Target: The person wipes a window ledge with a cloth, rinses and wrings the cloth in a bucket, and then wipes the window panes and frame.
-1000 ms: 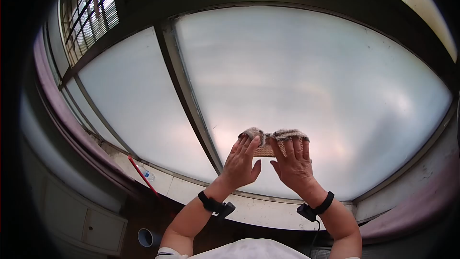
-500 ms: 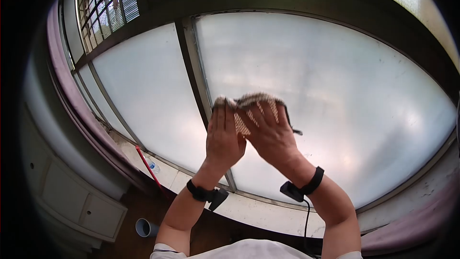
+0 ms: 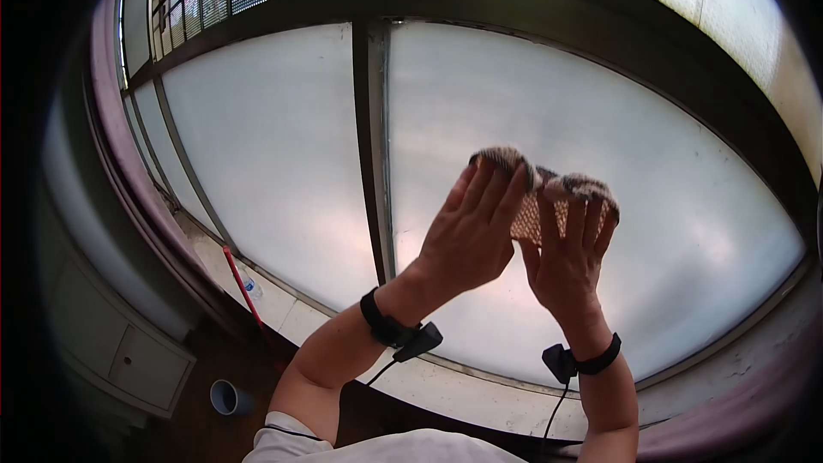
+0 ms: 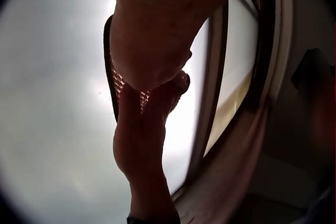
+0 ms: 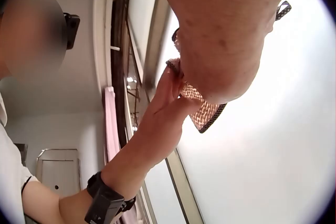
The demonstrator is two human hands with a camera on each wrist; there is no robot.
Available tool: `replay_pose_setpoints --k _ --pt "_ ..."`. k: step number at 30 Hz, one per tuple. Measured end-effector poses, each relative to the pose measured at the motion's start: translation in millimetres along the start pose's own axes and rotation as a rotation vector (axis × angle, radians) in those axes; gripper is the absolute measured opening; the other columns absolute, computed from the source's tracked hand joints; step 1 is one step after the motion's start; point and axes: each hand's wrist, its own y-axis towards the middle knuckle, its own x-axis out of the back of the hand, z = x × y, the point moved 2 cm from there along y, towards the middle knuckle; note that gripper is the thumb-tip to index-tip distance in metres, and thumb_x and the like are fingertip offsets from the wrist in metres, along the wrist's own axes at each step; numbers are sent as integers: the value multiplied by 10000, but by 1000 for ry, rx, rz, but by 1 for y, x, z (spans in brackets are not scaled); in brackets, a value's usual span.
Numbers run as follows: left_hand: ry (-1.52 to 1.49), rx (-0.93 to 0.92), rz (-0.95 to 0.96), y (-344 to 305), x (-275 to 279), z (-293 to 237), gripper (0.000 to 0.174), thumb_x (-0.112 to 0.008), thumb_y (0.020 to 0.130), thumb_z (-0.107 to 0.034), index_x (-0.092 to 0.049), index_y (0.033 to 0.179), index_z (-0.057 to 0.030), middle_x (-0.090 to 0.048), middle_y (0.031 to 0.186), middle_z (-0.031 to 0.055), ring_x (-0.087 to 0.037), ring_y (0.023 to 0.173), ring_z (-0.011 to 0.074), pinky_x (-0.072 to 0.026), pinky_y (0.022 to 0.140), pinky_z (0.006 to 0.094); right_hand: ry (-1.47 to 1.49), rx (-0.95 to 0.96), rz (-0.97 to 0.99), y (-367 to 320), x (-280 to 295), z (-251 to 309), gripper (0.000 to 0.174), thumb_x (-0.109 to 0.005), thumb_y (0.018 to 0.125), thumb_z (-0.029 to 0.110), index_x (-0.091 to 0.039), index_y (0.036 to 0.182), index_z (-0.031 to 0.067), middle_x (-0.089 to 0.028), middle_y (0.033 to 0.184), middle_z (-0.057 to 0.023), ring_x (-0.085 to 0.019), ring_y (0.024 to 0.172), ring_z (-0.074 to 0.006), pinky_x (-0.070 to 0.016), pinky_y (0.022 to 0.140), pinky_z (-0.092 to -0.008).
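A brown-and-cream woven cloth [image 3: 525, 221] with dark trim lies against the frosted window pane [image 3: 454, 94], bunched along its top edge. My left hand [image 3: 471, 227] presses on its left part with fingers extended upward. On its right part rests my right hand [image 3: 573, 261], fingers straight and spread, the fingertips overlapped by folds. Between the hands the flat weave shows. In the right wrist view, a corner of the cloth [image 5: 207, 118] and a dark trim loop [image 5: 284, 9] stick out past the hands. The left wrist view shows the hands in shadow, hiding most of the cloth.
A dark upright frame bar [image 3: 372, 154] divides the panes, left of the hands. Below runs a pale sill [image 3: 489, 386] with a small plastic bottle [image 3: 252, 289]. A red stick [image 3: 240, 283] leans there, near a blue bucket [image 3: 225, 397] on the floor. Pinkish curtains [image 3: 107, 120] hang at the side.
Both hands and the cloth first moved up and left to near the frame bar, then swung right across the pane. The hands were close together half a second ago and are farther apart now.
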Motion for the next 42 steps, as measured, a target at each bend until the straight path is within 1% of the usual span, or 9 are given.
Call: replay_pose_setpoints --k 3,8,19,25,31,35,37,39,42 --pt "127 3 -63 52 30 22 722 -617 852 -86 -373 1526 3 -459 1477 273 -405 1420 447 -268 1214 518 64 32 -72 62 23 8 694 -707 913 303 -442 1529 121 -285 1596 -216 -201 1497 -466 -93 1211 -625" --pt "220 96 -73 62 52 55 711 -618 846 -60 -371 1508 16 -435 1473 295 -415 1385 482 -338 1162 532 209 109 -183 118 23 38 609 -700 844 175 -530 1426 114 -421 1498 -144 -316 1448 -379 -195 1189 -614" --pt "200 239 -21 14 29 38 856 -683 819 -68 -238 1530 104 -303 1531 378 -317 1427 549 -294 1177 575 217 267 -160 85 8 34 613 -652 861 145 -512 1457 151 -446 1508 -52 -315 1475 -316 -181 1250 -555" --pt "-13 -42 -105 85 12 -25 851 -611 744 5 -301 1534 65 -377 1513 352 -316 1453 515 -245 1210 565 122 -16 -230 81 52 -43 648 -725 870 378 -529 1448 160 -406 1517 -149 -283 1474 -381 -165 1210 -597" --pt "-177 -277 -105 125 -41 -109 737 -576 766 36 -412 1485 42 -473 1437 341 -385 1427 481 -237 1216 568 -96 -264 -276 25 74 -128 604 -710 897 297 -512 1440 122 -412 1489 -208 -313 1435 -439 -223 1170 -618" --pt "-7 -399 -67 125 -80 -165 699 -574 851 -177 -386 1501 -1 -455 1451 269 -376 1400 473 -238 1213 566 -86 -262 -373 -9 91 -163 582 -704 893 268 -490 1400 78 -425 1420 -198 -394 1337 -437 -315 1124 -587" --pt "36 -407 -79 118 -91 -189 663 -582 845 -176 -452 1470 4 -476 1441 243 -378 1410 444 -249 1211 555 -147 -284 -380 -31 91 -164 581 -707 907 251 -454 1396 64 -423 1394 -171 -438 1287 -382 -365 1102 -514" --pt "9 -415 -121 98 -98 -202 724 -574 851 -175 -357 1516 14 -463 1461 228 -383 1411 422 -268 1215 528 514 -584 -513 -76 48 -184 554 -699 937 237 -419 1374 44 -430 1334 -136 -443 1282 -302 -377 1091 -432" --pt "-50 -444 -10 38 -136 -199 636 -559 888 -182 -426 1487 -12 -461 1508 176 -372 1454 345 -259 1237 492 700 -682 -500 -107 35 -156 78 -445 1084 175 -413 1089 105 -527 1072 -13 -552 1019 -119 -480 937 -323"
